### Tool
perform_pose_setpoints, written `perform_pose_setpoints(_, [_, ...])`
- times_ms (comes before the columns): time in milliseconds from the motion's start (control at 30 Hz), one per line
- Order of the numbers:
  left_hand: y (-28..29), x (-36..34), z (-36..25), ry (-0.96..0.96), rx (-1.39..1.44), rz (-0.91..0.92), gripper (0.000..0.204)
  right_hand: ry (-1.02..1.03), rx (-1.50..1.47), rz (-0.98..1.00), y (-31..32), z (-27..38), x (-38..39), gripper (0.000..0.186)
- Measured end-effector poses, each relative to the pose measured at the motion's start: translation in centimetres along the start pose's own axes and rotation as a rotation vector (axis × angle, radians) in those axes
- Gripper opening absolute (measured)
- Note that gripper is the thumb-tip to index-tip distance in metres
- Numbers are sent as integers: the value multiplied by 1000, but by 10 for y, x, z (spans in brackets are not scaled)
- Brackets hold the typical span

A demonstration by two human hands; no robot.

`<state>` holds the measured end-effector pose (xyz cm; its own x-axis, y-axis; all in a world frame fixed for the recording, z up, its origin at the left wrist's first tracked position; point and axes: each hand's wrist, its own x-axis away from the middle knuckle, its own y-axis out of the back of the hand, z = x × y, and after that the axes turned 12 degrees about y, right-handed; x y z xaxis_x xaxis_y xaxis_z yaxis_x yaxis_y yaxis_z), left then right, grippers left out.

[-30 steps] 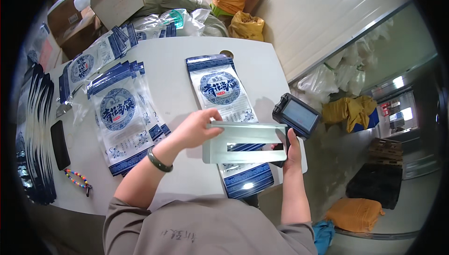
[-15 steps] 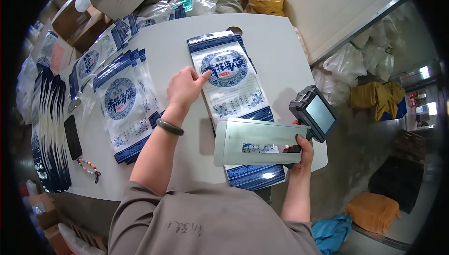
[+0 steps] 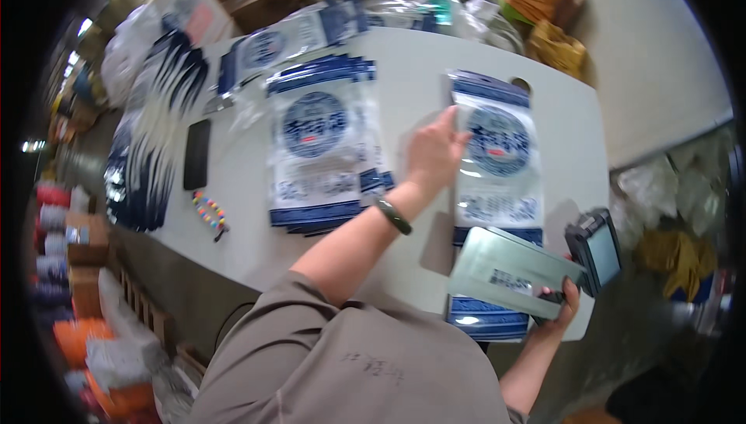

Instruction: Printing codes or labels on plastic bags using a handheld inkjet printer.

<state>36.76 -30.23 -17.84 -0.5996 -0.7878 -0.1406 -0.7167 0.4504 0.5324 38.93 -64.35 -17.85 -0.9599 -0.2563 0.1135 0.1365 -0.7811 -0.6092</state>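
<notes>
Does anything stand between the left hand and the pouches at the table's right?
Nothing visible does: the left hand is at the upper left edge of the pouches. Lower down, the flat plate of the handheld device in the right hand hides part of them from view.

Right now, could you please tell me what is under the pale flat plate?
Under the plate are blue-and-white bags: blue bands show beyond its edges and a patterned patch through its cut-out. The plate hides the rest.

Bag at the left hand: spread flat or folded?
Spread flat: the bag shows no fold from top edge to the plate; behind that, cannot tell.
</notes>
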Motion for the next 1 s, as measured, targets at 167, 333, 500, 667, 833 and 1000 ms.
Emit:
perform_pose_setpoints(167, [50, 13, -19, -91, 120, -19, 32, 58, 1, 6, 11, -7, -6, 50])
perform_pose_setpoints(333, [157, -5, 38, -114, 214, -98, 43, 44, -15, 10, 6, -2, -2, 50])
perform_pose_setpoints(500, [239, -23, 139, 41, -83, -56, 39, 7, -23, 0, 10, -4, -5, 51])
perform_pose_setpoints(667, [225, -18, 125, -73, -600, -218, 40, 12, -54, 29, 4, -3, -5, 51])
perform_pose_setpoints(833, [133, 11, 31, -273, -287, 61, 49, 4, -71, -11, 6, -3, -4, 55])
perform_pose_setpoints(1000, [38, 41, -4, -490, -391, 369, 58, -1, -74, -3, -1, -3, -2, 54])
